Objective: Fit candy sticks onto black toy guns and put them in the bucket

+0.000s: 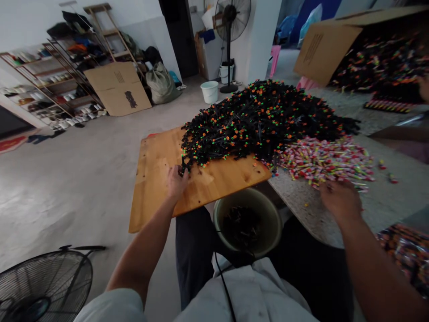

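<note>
My left hand [177, 181] is at the left edge of a large heap of small black plastic pieces with orange and green tips [251, 118]. Its thumb and fingers close on a black piece [184, 169] there. The heap lies on a wooden board [157, 156]. My right hand [340, 199] reaches to the near edge of a pile of small pink, red and yellow tubes [328, 158] on the grey stone-like table [385, 201]. Its fingers are curled at the tubes; what they pinch is hidden. Between my knees stands a bucket [217, 219] with dark pieces inside.
A tipped cardboard box [326, 49] spills more black pieces at the back right, near another person's hand [424, 88]. Shiny printed packets [405, 250] lie at the right. Fans [36, 286] stand at lower left and at the back. A white bucket [209, 91] sits on the floor.
</note>
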### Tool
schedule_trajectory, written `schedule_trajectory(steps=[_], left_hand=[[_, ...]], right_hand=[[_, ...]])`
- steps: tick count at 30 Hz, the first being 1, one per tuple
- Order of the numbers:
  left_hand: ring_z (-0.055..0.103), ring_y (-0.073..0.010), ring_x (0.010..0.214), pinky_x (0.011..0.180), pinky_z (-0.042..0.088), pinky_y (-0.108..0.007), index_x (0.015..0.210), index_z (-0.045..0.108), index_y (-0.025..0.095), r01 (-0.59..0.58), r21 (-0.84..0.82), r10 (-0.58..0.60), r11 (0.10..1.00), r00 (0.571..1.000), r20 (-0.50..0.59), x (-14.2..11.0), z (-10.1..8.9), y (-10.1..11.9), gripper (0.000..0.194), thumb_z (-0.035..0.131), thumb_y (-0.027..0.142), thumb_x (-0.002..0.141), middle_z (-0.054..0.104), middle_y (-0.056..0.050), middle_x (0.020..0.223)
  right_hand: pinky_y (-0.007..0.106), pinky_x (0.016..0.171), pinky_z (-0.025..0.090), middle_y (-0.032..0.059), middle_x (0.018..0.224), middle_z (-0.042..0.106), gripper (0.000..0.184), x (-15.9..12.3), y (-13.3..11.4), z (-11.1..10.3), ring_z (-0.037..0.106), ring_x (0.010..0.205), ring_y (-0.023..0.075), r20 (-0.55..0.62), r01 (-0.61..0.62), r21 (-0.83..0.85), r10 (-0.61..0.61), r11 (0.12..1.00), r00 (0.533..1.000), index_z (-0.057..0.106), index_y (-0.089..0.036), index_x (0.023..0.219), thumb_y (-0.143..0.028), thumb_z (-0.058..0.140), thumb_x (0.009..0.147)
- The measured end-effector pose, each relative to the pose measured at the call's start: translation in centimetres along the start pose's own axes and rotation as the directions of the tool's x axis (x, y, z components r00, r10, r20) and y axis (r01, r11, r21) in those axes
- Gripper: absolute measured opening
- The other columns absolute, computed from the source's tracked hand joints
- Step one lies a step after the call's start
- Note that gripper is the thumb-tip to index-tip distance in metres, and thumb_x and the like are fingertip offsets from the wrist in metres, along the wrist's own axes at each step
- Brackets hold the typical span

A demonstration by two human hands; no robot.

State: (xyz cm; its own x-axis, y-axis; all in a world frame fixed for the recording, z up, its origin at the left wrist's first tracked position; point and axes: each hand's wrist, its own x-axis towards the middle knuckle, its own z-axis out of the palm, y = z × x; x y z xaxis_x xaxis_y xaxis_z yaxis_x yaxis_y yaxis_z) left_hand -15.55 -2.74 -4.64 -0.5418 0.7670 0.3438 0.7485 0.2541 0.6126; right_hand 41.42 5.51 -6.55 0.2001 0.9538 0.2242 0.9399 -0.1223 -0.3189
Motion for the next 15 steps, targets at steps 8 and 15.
schedule_trajectory(steps=[8, 15], left_hand=[[0.049, -0.0053, 0.053, 0.050, 0.038, -0.018, 0.093, 0.053, 0.021, 0.473, -0.786, -0.123, 0.398, 0.877, 0.465, -5.9, 1.9, 8.8, 0.046, 0.090, 0.039, 0.070, 0.064, 0.005, 0.076], [0.077, -0.0166, 0.077, 0.074, 0.062, -0.028, 0.096, 0.067, 0.017, 0.769, -0.638, 0.079, 0.046, 0.633, 0.770, -11.5, 3.6, 16.3, 0.037, 0.092, 0.034, 0.075, 0.077, -0.004, 0.090]], right_hand=[[0.038, 0.077, 0.055, 0.0070, 0.079, 0.073, 0.036, -6.1, -10.2, -3.3, 0.066, 0.076, 0.0243, -0.017, 0.060, 0.676, -0.066, 0.734, 0.998, 0.080, -0.019, 0.106, -0.044, 0.057, 0.095], [0.026, 0.044, 0.044, 0.0001, 0.071, 0.069, 0.028, -11.8, -17.3, -3.8, 0.054, 0.048, 0.0121, 0.393, -0.417, 0.907, -0.234, -0.063, 0.889, 0.076, -0.021, 0.098, -0.043, 0.078, 0.081]])
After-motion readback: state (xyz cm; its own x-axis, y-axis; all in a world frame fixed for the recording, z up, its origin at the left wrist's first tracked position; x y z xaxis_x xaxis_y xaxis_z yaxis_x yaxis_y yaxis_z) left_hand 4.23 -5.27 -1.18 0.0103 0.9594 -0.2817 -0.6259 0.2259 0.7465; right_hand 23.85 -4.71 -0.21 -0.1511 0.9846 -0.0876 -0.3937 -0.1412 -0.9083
